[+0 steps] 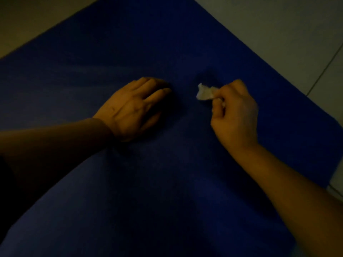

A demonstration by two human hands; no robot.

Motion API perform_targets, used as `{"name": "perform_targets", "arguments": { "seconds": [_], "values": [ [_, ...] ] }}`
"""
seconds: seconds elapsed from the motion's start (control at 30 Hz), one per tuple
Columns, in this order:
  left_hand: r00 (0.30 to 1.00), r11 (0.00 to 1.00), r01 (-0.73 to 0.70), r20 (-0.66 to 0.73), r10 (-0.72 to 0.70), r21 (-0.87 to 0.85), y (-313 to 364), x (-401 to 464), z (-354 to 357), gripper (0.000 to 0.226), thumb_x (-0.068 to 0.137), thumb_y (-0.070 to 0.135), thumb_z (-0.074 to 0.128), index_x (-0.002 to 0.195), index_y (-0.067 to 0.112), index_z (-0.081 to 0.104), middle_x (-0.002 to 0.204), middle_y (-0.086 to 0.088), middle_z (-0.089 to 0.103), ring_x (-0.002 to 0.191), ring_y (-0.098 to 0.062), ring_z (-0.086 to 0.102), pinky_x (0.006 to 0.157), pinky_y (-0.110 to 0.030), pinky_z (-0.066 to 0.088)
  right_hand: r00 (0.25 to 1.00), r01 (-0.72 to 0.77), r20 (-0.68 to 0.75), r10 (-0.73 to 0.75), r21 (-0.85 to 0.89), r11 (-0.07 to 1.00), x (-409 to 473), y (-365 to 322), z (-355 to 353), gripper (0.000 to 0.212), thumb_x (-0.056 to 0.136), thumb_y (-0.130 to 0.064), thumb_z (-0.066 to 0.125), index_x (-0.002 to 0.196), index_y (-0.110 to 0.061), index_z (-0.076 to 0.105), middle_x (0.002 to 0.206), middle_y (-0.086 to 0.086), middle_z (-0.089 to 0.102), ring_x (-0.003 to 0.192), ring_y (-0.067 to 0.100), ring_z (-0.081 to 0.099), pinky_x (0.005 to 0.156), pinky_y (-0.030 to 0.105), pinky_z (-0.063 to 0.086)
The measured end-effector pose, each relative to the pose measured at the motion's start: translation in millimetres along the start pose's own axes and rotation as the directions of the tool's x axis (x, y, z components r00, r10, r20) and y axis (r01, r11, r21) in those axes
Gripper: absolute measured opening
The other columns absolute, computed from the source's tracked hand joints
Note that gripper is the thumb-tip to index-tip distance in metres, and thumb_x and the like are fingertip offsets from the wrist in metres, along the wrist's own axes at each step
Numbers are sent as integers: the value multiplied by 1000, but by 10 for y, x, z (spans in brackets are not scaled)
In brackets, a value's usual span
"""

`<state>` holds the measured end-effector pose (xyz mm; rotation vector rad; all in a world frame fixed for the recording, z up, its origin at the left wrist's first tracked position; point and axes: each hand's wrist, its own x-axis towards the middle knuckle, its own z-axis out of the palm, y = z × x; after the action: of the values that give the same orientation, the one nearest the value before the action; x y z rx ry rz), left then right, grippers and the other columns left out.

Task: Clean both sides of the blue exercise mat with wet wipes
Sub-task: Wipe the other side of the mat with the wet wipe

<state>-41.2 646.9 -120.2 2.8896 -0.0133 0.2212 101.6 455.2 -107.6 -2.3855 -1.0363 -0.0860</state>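
**Wipe pinched over the mat, other hand bracing**

A small crumpled white wet wipe (205, 93) is pinched between the thumb and curled fingers of the right hand (234, 115), with most of the wad protruding to the left of the fingertips. Whether the wipe is touching the surface or held just above it cannot be told in the dim light. The pinch near one end is judged to leave a free lump of wipe for rubbing.

The left hand (132, 111) is laid flat, fingers straight and holding nothing, pressed on the mat just left of the wipe; it is probably placed there to keep the mat from sliding or rucking.

Beneath both hands the large dark blue foam exercise mat (167, 182) is spread flat, filling most of the view, with a rounded corner at the right. Around it, pale tiled floor (278, 34) is seen far and right.

No container or wipe packet is in view. Only one face of the mat is visible, so the other side is judged to be outstanding.
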Motion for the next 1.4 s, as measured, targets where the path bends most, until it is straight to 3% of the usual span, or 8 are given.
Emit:
{"name": "perform_targets", "arguments": {
  "seconds": [0.17,0.37,0.53,0.7,0.87,1.07,1.27,1.4],
  "values": [
    [991,990,130,-35,-132,-61,-8,-17,16,58,90,35,47,135,-2,49,142,-22,45,129,-35,43,108,-40,31,949,239,174,-262,146,960,-195,-342,85,13,85,-4,47,78,-4,59,79,9,51,59,21,48,49,31,42],
    [980,974,195,-8,-197,-118,-33,2,-37,63,87,34,49,135,-7,47,143,-24,43,132,-36,39,112,-38,26,995,-87,47,87,-2,996,411,-333,140,4,84,-1,53,83,-3,57,89,15,54,58,24,47,49,28,32],
    [974,960,224,26,-223,-166,-32,8,-57,66,86,36,51,136,-6,46,143,-23,43,132,-34,38,112,-36,25,932,173,309,-188,77,982,71,-586,130,10,78,0,51,81,-9,53,81,9,50,57,25,47,45,35,42],
    [971,952,237,12,-239,-192,-32,26,-46,65,86,34,49,137,-5,45,143,-22,44,131,-34,38,112,-37,25,981,-153,114,159,-55,987,495,-473,124,5,83,2,52,83,-3,54,89,17,54,55,29,48,46,30,37],
    [977,963,210,-8,-214,-167,-41,28,-49,65,83,34,51,133,-7,49,138,-24,48,130,-35,40,114,-48,26,962,102,253,-103,20,995,108,-776,243,10,84,-4,48,80,-5,57,80,13,52,61,29,50,49,38,43],
    [974,965,227,9,-228,-128,-44,30,-42,66,83,37,50,133,-6,49,138,-22,48,133,-34,38,115,-63,12,970,-234,49,237,-66,970,710,-630,314,11,87,-4,48,86,1,57,98,20,55,65,33,54,54,32,44],
    [954,928,294,10,-300,-229,-47,39,-121,70,82,38,58,135,-8,47,139,-24,48,137,-37,36,115,-60,19,961,-45,275,19,92,995,394,-955,324,32,83,-16,38,97,-6,65,94,12,56,66,28,56,53,31,47],
    [977,963,211,57,-204,-170,-222,75,-312,60,77,34,48,122,-2,62,129,-20,59,122,-35,56,104,-52,40,955,-218,197,221,-38,975,804,-854,305,16,85,0,52,99,-1,60,106,18,54,75,36,57,59,34,43]
  ]
}}
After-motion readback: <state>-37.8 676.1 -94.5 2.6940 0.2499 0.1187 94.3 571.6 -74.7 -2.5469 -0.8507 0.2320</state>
